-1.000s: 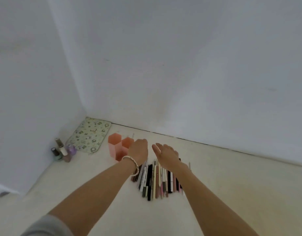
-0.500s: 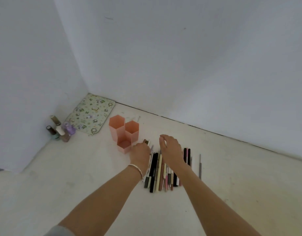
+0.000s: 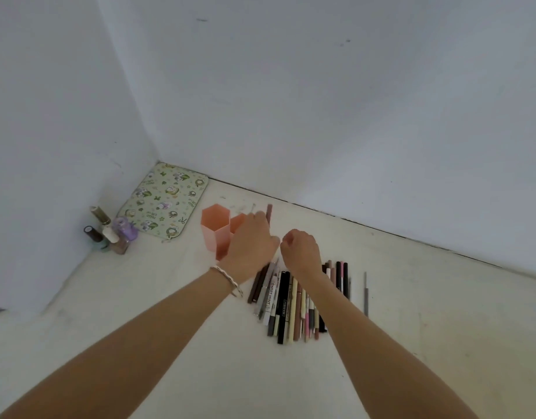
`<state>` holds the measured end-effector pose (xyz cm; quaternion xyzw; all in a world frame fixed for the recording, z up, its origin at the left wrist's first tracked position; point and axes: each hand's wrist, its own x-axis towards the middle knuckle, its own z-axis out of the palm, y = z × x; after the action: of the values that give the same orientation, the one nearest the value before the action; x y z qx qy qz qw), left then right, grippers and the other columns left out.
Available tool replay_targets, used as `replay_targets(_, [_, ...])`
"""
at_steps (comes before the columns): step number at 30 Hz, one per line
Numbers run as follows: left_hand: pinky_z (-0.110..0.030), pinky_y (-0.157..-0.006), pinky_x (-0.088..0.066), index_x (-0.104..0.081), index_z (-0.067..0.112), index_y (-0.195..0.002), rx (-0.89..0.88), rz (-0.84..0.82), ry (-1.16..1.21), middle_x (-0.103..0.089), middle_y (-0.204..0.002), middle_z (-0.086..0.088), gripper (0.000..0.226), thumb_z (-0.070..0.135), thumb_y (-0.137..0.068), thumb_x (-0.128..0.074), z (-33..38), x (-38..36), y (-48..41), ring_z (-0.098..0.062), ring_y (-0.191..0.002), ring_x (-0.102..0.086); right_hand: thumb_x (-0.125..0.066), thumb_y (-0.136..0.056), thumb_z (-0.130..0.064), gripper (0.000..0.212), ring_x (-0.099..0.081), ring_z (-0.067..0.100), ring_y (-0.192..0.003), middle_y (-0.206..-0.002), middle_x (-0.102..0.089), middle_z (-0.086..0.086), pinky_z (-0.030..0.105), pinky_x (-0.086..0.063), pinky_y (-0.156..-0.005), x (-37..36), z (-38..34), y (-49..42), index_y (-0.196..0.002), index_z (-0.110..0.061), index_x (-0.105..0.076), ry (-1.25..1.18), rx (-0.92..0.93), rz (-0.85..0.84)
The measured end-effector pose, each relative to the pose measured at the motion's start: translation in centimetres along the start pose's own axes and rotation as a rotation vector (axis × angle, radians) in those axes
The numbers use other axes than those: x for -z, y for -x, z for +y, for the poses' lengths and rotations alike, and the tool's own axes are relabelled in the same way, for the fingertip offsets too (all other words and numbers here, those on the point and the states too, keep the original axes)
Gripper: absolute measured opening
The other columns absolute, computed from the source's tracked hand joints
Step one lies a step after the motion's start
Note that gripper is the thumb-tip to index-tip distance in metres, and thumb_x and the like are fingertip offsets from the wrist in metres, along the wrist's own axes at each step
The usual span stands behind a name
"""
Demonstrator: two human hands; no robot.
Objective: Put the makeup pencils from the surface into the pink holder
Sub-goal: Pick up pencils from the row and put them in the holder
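The fingers of the left hand (image 3: 251, 241) are curled round a mauve pencil (image 3: 269, 212), which is gripped low so that its free end stands out beyond the knuckles, pointed up and away from the person. A thinner pale stick (image 3: 253, 208) is seen just beside it; whether it is held as well cannot be told. The pink holder (image 3: 214, 227) stands immediately to the left of these fingers, its nearer compartments partly hidden behind the hand, so only a short sideways shift and a lowering of the pencil along its own long axis is judged to be needed. The left hand is clearly the nearer to the holder. The fingers of the right hand (image 3: 301, 249) are drawn in to the palm above the far ends of the row of makeup pencils (image 3: 286, 300); whether one is pinched cannot be told. The row lies on the surface (image 3: 169, 297), long axes running towards the person.
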<state>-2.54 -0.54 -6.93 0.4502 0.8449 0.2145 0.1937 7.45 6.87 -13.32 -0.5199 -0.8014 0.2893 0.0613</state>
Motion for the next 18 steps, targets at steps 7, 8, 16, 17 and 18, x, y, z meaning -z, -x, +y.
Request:
replay_targets(7, [-0.016, -0.057, -0.053, -0.045, 0.025, -0.130, -0.024, 0.169, 0.434, -0.060, -0.082, 0.012, 0.049, 0.016, -0.086, -0.064, -1.7, 4.8, -1.1, -0.008, -0.069, -0.065, -0.056, -0.089, -0.047, 0.036, -0.053, 0.024, -0.093, -0.083, -0.057, 0.002, 0.035, -0.043, -0.083, -3.5, -2.4, -0.1, -0.075, -0.015, -0.050, 0.412, 0.009, -0.155])
replay_targets(8, [-0.023, -0.061, -0.057, -0.033, 0.029, -0.144, -0.042, 0.164, 0.477, -0.061, -0.084, 0.009, 0.067, 0.014, -0.087, -0.065, -2.0, 4.9, -1.1, -0.010, -0.071, -0.067, -0.056, -0.089, -0.047, 0.034, -0.052, 0.024, -0.096, -0.087, -0.057, 0.003, 0.035, -0.041, -0.084, -4.0, -2.6, -0.1, -0.078, -0.016, -0.051, 0.430, 0.015, -0.149])
replay_targets(16, [-0.014, -0.052, -0.053, -0.032, 0.038, -0.137, -0.037, 0.262, 0.541, -0.060, -0.088, 0.012, 0.073, 0.008, -0.082, -0.069, -4.7, 5.7, -1.7, -0.002, -0.065, -0.067, -0.045, -0.091, -0.036, 0.028, -0.051, 0.023, -0.085, -0.077, -0.048, 0.002, 0.032, -0.035, -0.069, -5.4, -3.7, -0.2, -0.074, -0.014, -0.049, 0.413, 0.021, -0.030])
replay_targets(17, [-0.013, -0.048, -0.050, -0.033, 0.038, -0.134, -0.017, 0.287, 0.559, -0.060, -0.088, 0.009, 0.071, 0.007, -0.081, -0.068, -5.0, 5.9, -1.9, -0.004, -0.065, -0.067, -0.046, -0.090, -0.036, 0.027, -0.052, 0.023, -0.084, -0.078, -0.048, 0.002, 0.031, -0.037, -0.068, -5.4, -3.8, -0.2, -0.075, -0.014, -0.050, 0.398, 0.016, -0.029])
replay_targets(18, [-0.011, -0.047, -0.048, -0.034, 0.038, -0.131, -0.002, 0.310, 0.580, -0.060, -0.088, 0.007, 0.068, 0.006, -0.081, -0.067, -5.3, 6.2, -2.1, -0.006, -0.064, -0.066, -0.047, -0.089, -0.036, 0.027, -0.056, 0.024, -0.085, -0.079, -0.051, 0.003, 0.032, -0.040, -0.068, -5.5, -3.9, -0.2, -0.075, -0.013, -0.050, 0.365, -0.003, -0.041])
